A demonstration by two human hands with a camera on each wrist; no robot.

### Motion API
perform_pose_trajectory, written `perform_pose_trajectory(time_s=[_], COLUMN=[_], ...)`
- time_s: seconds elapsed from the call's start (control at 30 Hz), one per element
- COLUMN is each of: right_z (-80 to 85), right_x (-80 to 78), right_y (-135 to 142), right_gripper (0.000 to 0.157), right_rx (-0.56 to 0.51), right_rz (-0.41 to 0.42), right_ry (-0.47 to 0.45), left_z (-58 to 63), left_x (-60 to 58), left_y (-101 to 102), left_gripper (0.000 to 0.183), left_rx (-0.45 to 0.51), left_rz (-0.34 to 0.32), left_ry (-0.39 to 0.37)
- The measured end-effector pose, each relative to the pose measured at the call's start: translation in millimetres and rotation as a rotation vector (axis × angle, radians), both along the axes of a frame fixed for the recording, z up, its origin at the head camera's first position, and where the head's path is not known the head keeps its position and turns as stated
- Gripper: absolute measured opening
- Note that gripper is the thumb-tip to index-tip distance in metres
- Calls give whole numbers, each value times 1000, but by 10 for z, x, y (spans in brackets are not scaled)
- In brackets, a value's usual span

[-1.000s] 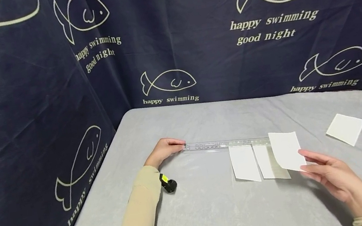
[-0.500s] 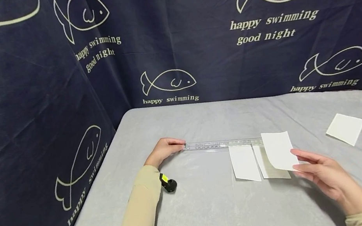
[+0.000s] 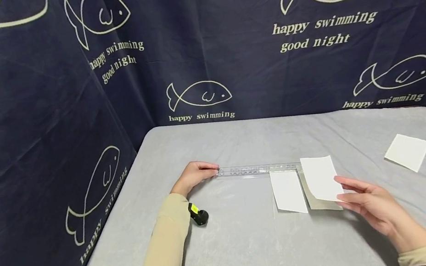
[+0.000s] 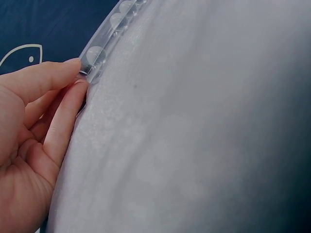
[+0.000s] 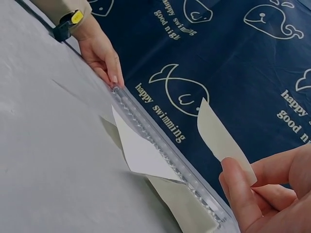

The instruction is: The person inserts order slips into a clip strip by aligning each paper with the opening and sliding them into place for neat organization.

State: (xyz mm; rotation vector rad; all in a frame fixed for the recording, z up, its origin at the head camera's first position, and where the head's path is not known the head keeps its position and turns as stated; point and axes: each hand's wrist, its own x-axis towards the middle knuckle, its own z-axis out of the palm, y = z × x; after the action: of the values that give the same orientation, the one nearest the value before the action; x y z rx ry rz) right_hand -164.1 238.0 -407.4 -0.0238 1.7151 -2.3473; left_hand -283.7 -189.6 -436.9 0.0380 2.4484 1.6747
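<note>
My left hand (image 3: pixel 196 175) pinches the left end of a long clear plastic ruler (image 3: pixel 244 172). In the left wrist view the thumb and fingertips meet at the end of the ruler (image 4: pixel 114 29), beside its round cutouts. Between thumb and fingers, my right hand (image 3: pixel 375 205) holds a white piece of paper (image 3: pixel 319 176) by its lower right edge. This sheet is raised and slightly curved, covering the ruler's right end in the head view. Beneath it lies a second paper (image 3: pixel 315 203), mostly hidden. Another paper (image 3: pixel 287 191) lies to its left, top edge along the ruler.
A separate white paper (image 3: pixel 408 152) lies turned at an angle on the right of the grey cloth-covered table (image 3: pixel 248 248). A black wrist device (image 3: pixel 198 214) with a yellow label sits by the left sleeve. Dark blue fish-print curtains (image 3: pixel 254 75) stand behind and to the left.
My right hand has moved left with its paper, which now overlaps most of the second sheet. The left hand stays on the ruler's end, and the ruler has not moved.
</note>
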Motion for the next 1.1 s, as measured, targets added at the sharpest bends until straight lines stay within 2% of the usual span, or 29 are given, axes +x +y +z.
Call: perform_pose_trajectory(time_s=[1.1], right_z=[83], right_x=[-23], right_y=[-457], right_gripper=[45], right_rx=[9], right_rz=[-18], right_ry=[-12], left_z=[-8], left_x=[-9], left_y=[-5], left_gripper=[22], left_rx=[4], left_rz=[-13], left_ry=[16])
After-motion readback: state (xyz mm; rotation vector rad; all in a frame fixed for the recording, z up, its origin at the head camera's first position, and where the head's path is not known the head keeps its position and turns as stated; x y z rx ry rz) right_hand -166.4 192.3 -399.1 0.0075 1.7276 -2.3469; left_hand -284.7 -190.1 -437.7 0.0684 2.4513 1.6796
